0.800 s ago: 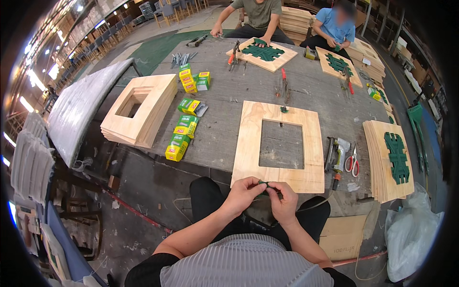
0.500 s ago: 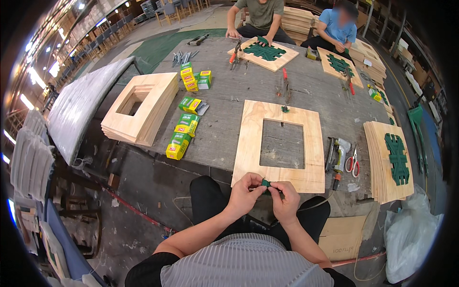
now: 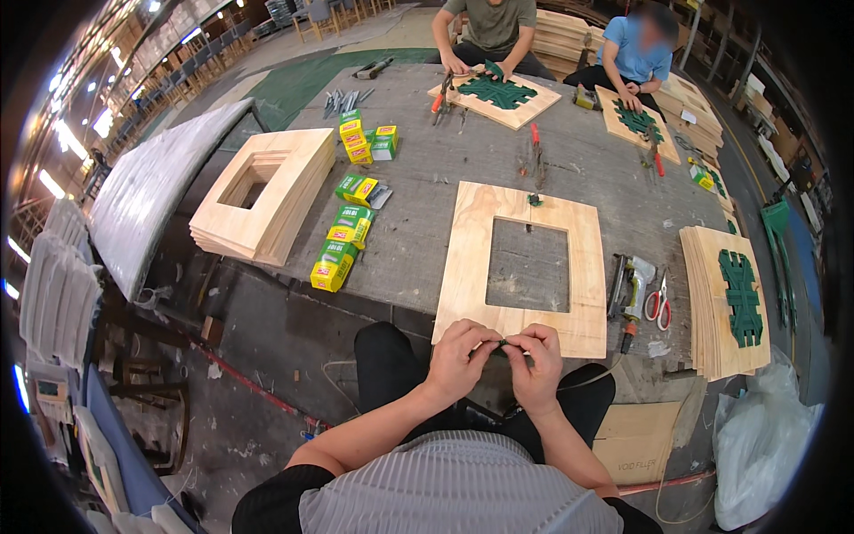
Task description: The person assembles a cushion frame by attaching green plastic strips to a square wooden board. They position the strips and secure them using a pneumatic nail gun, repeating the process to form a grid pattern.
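At the near edge of a plywood frame (image 3: 464, 258) with a square opening, my left hand (image 3: 458, 360) and my right hand (image 3: 535, 363) are closed in pinches. Between their fingertips is a short piece of dark green strap (image 3: 503, 343), mostly hidden by the fingers. Another small green strap piece (image 3: 535, 200) sits on the far side of the frame, above the opening. To the right of the frame lie a staple gun (image 3: 637, 287) with a hose and red-handled scissors (image 3: 659, 307).
Left are stacked plywood frames (image 3: 302, 187) and yellow-green staple boxes (image 3: 334, 264). A stack of panels with green webbing (image 3: 740, 298) stands at right. Across the table (image 3: 418, 169), two people work on webbed panels (image 3: 525, 116). Red-handled pliers (image 3: 536, 153) lie mid-table.
My fingers have closed further over the green strap piece, so less of it shows. Across the table, the person in blue has lowered a hand to the webbed panel.
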Tool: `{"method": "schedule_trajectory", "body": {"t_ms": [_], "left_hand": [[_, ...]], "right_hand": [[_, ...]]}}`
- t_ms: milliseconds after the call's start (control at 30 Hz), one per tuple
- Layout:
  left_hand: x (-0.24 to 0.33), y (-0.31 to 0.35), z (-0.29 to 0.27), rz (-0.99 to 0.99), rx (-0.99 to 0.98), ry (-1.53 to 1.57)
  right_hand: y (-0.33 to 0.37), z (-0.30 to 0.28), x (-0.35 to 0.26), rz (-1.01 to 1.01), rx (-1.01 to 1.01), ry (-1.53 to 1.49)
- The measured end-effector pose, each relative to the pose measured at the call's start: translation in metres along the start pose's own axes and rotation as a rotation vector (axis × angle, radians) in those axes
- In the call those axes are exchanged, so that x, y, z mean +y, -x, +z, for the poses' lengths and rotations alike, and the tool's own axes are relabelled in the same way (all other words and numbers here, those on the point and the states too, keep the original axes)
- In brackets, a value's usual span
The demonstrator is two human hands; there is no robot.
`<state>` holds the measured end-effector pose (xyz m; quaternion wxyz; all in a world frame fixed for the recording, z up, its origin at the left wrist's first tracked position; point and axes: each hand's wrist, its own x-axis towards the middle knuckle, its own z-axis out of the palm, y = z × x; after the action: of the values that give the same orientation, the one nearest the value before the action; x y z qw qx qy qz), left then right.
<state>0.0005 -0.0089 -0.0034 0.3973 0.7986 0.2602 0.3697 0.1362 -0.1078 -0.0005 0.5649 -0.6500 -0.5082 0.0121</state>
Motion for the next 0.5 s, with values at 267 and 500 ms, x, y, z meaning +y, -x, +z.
{"method": "schedule_trajectory", "body": {"t_ms": [267,500], "left_hand": [[-0.001,-0.006,0.004,0.047,0.002,-0.007],[-0.010,-0.012,0.008,0.093,-0.038,-0.080]], "right_hand": [[0.002,-0.008,0.010,0.089,-0.092,0.020],[-0.015,-0.008,0.016,-0.052,-0.166,0.083]]}}
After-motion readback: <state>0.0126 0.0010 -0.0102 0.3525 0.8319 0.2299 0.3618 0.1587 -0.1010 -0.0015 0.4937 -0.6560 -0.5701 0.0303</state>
